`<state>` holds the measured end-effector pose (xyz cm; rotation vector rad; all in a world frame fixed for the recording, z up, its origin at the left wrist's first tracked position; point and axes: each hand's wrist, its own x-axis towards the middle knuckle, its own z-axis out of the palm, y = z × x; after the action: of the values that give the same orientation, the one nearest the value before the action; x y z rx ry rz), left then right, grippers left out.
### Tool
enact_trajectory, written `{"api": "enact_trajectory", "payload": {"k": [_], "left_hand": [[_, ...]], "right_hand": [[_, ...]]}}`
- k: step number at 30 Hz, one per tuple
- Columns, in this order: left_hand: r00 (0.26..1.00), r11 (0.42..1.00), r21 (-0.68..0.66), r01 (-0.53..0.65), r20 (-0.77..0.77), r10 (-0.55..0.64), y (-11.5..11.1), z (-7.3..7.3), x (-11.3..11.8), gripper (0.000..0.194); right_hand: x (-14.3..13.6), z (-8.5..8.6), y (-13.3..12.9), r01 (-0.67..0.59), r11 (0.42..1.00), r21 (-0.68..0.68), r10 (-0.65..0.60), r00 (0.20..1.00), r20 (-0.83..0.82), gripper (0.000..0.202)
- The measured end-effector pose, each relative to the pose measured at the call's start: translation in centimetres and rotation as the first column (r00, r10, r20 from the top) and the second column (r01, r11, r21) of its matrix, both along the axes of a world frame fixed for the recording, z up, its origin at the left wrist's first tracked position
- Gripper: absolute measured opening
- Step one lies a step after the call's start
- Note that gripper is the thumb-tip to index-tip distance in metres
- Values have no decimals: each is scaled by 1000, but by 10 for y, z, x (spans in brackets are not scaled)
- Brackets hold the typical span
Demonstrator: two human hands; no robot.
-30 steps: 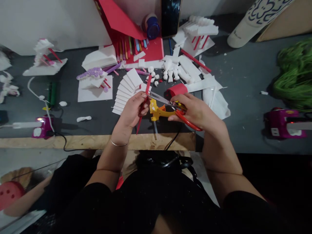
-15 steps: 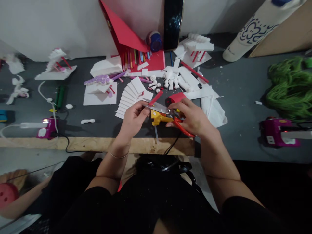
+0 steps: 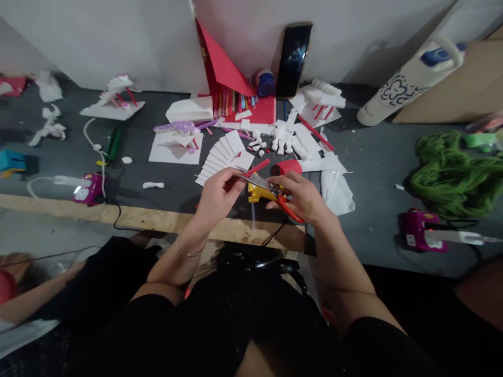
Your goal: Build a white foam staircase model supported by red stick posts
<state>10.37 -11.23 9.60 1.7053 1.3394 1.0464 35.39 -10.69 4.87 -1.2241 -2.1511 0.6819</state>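
Note:
My left hand (image 3: 217, 195) pinches a slim red stick (image 3: 258, 167), whose far end juts up to the right past my fingers. In my right hand (image 3: 304, 196) is a pair of scissors (image 3: 291, 209) with orange-red handles. Their blades reach left across the stick close to my left fingertips; whether they touch it I cannot tell. Under the scissors lies a yellow glue gun (image 3: 254, 194), partly covered by the blades and my right hand. A fan of white strips (image 3: 219, 157) spreads just beyond my left hand, and a curled red piece (image 3: 290, 166) sits behind my right.
White clay pieces (image 3: 282, 137) and markers (image 3: 228, 103) crowd the back. A phone (image 3: 294, 57) leans on the wall near a white bottle (image 3: 396, 94). Green yarn (image 3: 451, 173) and purple devices (image 3: 422, 230) (image 3: 91, 189) flank me. Another person's arm (image 3: 43, 293) shows at lower left.
The camera view has shifted, so the table's things sit differently in the picture. The red stick lies at a flatter slant, still in my left hand, with the scissors still across it.

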Motion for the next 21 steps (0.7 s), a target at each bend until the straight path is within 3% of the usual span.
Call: {"api": "enact_trajectory", "payload": {"k": [8, 14, 21], "left_hand": [[992, 991, -46, 125, -19, -126, -9, 12, -6, 17], [948, 949, -213, 234, 266, -174, -2, 5, -8, 22], [899, 890, -379, 253, 432, -71, 5, 0, -11, 32]], "right_hand": [[-1, 17, -19, 76, 997, 13, -76, 997, -10, 50], [-13, 26, -31, 98, 994, -44, -95, 994, 51, 55], [-29, 40, -37, 147, 984, -102, -132, 981, 141, 58]]}}
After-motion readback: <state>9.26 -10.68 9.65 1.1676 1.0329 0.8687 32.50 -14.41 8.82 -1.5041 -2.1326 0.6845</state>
